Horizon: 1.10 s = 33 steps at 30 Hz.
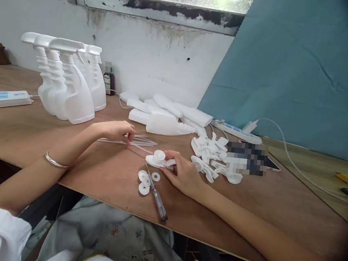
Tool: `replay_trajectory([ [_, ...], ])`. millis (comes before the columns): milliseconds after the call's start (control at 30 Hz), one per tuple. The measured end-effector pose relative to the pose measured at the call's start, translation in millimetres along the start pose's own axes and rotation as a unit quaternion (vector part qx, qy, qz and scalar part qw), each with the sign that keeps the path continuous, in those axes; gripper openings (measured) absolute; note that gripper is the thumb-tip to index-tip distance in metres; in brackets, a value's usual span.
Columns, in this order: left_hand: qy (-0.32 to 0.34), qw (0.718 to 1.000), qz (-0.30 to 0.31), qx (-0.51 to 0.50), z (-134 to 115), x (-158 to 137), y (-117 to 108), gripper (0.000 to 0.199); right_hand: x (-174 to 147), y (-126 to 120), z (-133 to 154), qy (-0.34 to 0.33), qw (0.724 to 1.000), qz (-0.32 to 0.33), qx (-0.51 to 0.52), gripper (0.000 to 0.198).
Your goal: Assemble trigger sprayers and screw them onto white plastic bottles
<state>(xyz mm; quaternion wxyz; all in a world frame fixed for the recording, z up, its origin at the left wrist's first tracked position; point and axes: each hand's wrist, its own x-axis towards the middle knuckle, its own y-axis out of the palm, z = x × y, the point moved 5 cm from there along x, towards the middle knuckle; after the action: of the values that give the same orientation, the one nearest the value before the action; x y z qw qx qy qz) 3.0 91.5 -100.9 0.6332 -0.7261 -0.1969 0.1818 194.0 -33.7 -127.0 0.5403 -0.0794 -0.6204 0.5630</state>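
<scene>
My right hand (185, 176) is closed around a white trigger spray head (150, 160), its round collar facing up. Over the bundle of thin white plastic tubes (145, 141), my left hand (121, 132) pinches the end of one tube (141, 148). That tube slants toward the spray head; whether it touches the collar I cannot tell. Just below the spray head lie several flat white ring washers (144, 188) and a screwdriver (158, 201) with a clear handle, its tip pointing away from me.
Loose white spray heads (209, 148) are heaped right of my right hand. White bottles (165, 124) lie piled behind. Assembled spray bottles (79, 103) stand at the left, near a power strip (4, 98). Another power strip (238, 132) with a cable sits at the back right.
</scene>
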Motion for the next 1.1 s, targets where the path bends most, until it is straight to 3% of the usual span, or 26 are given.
replay_trajectory([
  [133,-0.024,0.997,-0.074,-0.021,5,-2,-12,0.014,0,0,0,-0.002,1.0,0.004,0.001,0.034],
  [267,-0.031,0.976,-0.201,-0.084,1,-5,-26,0.016,-1,1,0,0.0,1.0,0.005,0.001,0.033],
  [467,-0.001,0.879,-0.404,-0.254,-2,-14,-44,0.017,-1,1,-1,0.001,1.0,0.009,0.001,0.034],
  [600,-0.008,0.832,-0.461,-0.31,8,-16,-44,0.02,-1,1,0,0.006,1.0,0.01,-0.001,0.033],
  [733,-0.029,0.833,-0.441,-0.333,15,-10,-36,0.021,0,1,0,0.007,1.0,0.012,-0.003,0.033],
  [900,-0.047,0.867,-0.356,-0.346,14,-3,-25,0.021,0,1,0,0.006,1.0,0.012,0.001,0.032],
  [1000,-0.062,0.888,-0.268,-0.369,14,1,-16,0.019,-1,1,0,0.005,1.0,0.012,0.003,0.033],
  [1100,-0.093,0.925,-0.132,-0.345,17,5,0,0.016,-1,1,0,0.004,1.0,0.013,0.006,0.033],
])
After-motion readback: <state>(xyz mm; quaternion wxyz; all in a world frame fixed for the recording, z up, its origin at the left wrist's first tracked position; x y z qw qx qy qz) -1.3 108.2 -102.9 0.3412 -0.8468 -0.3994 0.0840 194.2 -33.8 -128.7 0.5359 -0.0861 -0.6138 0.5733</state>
